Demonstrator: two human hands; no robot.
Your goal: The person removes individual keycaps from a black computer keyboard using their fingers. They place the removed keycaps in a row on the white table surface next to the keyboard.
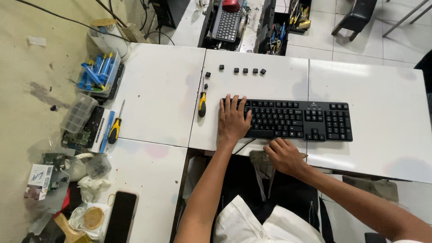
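Note:
A black keyboard (pixel 297 119) lies on the white table (pixel 373 94). My left hand (pixel 233 120) rests flat on its left end, fingers spread over the keys. At the keyboard's front edge, near the table's rim, my right hand (pixel 283 154) has its fingers curled; whether it holds anything is unclear. Several loose black keycaps (pixel 245 70) sit in a row behind the keyboard, two more (pixel 207 79) lie to the left. A yellow-and-black screwdriver (pixel 202 102) lies just left of my left hand.
A second screwdriver (pixel 115 126) lies further left. At the left edge are a clear tub of blue syringes (pixel 96 74), a small parts box (pixel 78 112), a circuit board (pixel 83 135) and a phone (pixel 120 216). Another keyboard (pixel 228 24) and tools sit behind the table.

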